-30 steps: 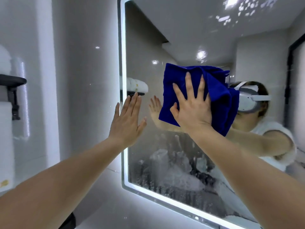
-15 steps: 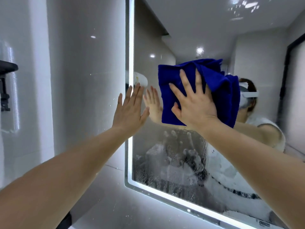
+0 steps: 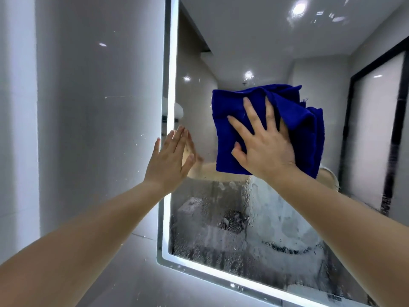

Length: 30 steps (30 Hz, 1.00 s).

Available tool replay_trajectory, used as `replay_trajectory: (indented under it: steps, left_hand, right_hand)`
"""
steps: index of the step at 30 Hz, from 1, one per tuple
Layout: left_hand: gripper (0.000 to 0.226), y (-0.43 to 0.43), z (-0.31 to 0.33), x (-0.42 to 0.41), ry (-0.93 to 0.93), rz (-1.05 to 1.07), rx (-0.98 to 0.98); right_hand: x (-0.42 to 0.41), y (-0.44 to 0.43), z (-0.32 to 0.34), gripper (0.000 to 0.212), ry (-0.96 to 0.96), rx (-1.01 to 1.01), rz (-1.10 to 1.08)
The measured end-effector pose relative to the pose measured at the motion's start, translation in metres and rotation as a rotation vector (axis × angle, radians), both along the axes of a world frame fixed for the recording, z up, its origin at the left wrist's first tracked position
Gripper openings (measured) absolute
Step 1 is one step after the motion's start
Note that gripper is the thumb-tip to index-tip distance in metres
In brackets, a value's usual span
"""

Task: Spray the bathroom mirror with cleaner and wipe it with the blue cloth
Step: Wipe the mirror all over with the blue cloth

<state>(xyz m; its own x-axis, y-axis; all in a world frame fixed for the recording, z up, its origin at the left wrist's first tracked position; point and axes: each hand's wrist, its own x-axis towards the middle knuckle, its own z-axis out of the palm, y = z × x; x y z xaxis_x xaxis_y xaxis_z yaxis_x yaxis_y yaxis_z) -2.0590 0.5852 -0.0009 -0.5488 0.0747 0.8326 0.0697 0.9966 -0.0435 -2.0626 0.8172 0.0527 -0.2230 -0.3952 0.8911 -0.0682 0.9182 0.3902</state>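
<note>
Blue cloth (image 3: 230,129) pressed flat to the mirror (image 3: 276,52) mid-glass, right hand (image 3: 265,149) spread open on it, fingers splayed. Clear glass above, droplets (image 3: 232,224) below. Left hand (image 3: 169,160), open and empty, rests at the lit left edge (image 3: 172,63), beside the tiled wall (image 3: 88,107).

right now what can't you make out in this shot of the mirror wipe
- Head view: glass behind the blue cloth, hidden by cloth and right hand.
- Mirror right and top parts, cut off by the frame.
- Reflection low in the mirror, blurred by droplets.
- Spray bottle: not in view.
</note>
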Motion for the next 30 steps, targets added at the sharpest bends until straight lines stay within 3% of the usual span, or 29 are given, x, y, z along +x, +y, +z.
replay_trajectory:
  steps: [7, 21, 30]
  left_hand:
    - [0.063, 0.001, 0.002, 0.006, -0.042, -0.011, -0.002]
    - [0.075, 0.005, 0.005, 0.012, -0.125, 0.049, -0.024]
    - [0.064, -0.024, 0.006, -0.005, 0.083, -0.108, -0.176]
  right_hand:
    - [-0.001, 0.000, 0.000, 0.059, 0.009, 0.003, -0.001]
    - [-0.002, 0.001, 0.001, 0.061, -0.013, 0.034, -0.003]
    - [-0.003, -0.003, 0.004, 0.060, 0.005, 0.077, 0.027]
